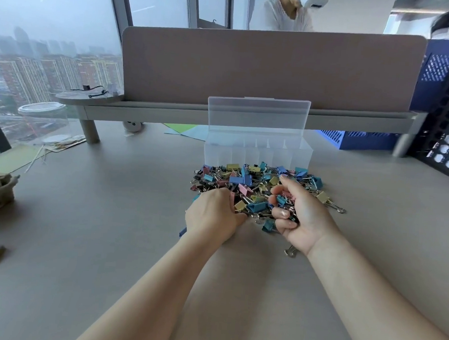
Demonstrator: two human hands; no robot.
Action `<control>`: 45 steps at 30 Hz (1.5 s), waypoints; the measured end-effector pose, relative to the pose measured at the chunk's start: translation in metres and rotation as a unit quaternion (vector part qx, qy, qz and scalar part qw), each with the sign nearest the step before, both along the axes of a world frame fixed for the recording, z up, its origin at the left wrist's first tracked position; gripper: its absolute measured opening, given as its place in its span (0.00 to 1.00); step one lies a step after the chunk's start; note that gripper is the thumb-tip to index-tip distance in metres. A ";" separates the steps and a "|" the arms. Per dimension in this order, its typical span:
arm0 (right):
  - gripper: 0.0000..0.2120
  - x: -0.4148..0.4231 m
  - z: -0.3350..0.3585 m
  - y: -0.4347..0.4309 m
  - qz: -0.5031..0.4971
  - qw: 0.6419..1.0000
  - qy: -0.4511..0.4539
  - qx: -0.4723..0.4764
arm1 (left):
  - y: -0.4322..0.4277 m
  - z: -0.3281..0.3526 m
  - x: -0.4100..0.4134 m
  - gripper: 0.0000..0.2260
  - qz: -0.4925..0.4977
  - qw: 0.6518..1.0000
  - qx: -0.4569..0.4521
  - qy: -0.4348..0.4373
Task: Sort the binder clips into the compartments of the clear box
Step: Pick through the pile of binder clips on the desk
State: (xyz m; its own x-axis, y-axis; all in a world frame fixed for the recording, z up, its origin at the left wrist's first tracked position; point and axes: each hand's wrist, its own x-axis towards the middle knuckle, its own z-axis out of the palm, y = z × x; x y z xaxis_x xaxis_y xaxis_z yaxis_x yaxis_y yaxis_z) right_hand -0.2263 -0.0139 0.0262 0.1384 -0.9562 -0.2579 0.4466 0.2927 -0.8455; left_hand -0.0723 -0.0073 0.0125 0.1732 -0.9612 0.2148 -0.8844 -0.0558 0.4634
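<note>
Binder clips: mixed-colour pile on desk, just beside front wall of clear box. R hand: palm up, fingers curled round a handful of clips at pile's 5 o'clock edge. L hand: back up, at 9 o'clock of R hand, fingers curled into pile's near edge; pinch on a clip hidden, cannot tell. Stray clip lies at 6 o'clock of R hand. Box stands at 12 o'clock of pile, lid upright, compartments appear empty. Est. progress: sorting barely begun; approx. whole pile remains.
</note>
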 end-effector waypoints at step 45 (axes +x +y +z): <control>0.13 0.077 0.053 -0.146 -0.018 0.988 -0.137 0.068 | -0.116 0.071 0.065 0.12 -0.086 0.547 0.211 0.806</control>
